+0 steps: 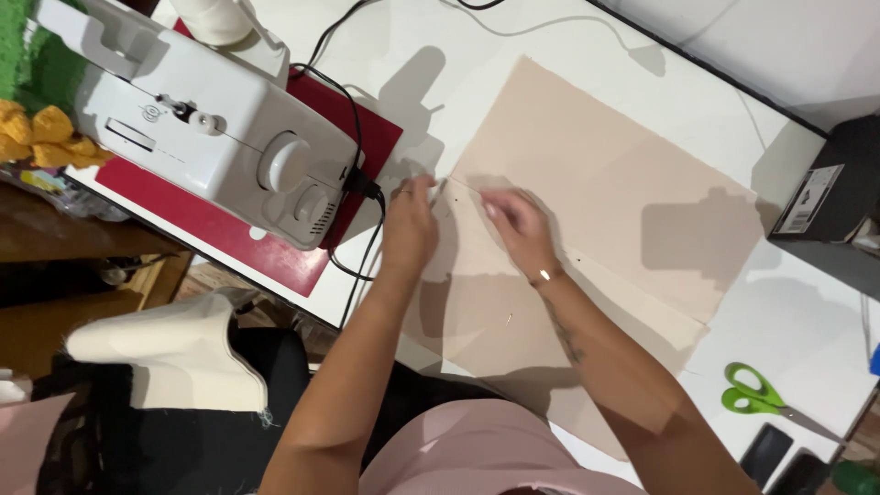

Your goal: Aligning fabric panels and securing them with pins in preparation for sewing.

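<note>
Both hands flat on beige cloth (pixel 587 211), left hand (pixel 409 229) and right hand (pixel 518 223) fingers blurred, pinching a fold edge perhaps; cannot tell.

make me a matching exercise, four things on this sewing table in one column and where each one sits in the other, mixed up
Things:
1. sewing machine
2. green-handled scissors
3. beige fabric
4. dark box

Places:
A. near-right part of the table, beside the right forearm
B. far-right edge of the table
C. left side, on a red mat
D. spread flat mid-table, under both hands

Pairs: 1-C, 2-A, 3-D, 4-B

The left hand and right hand both rest on the fabric.
</note>
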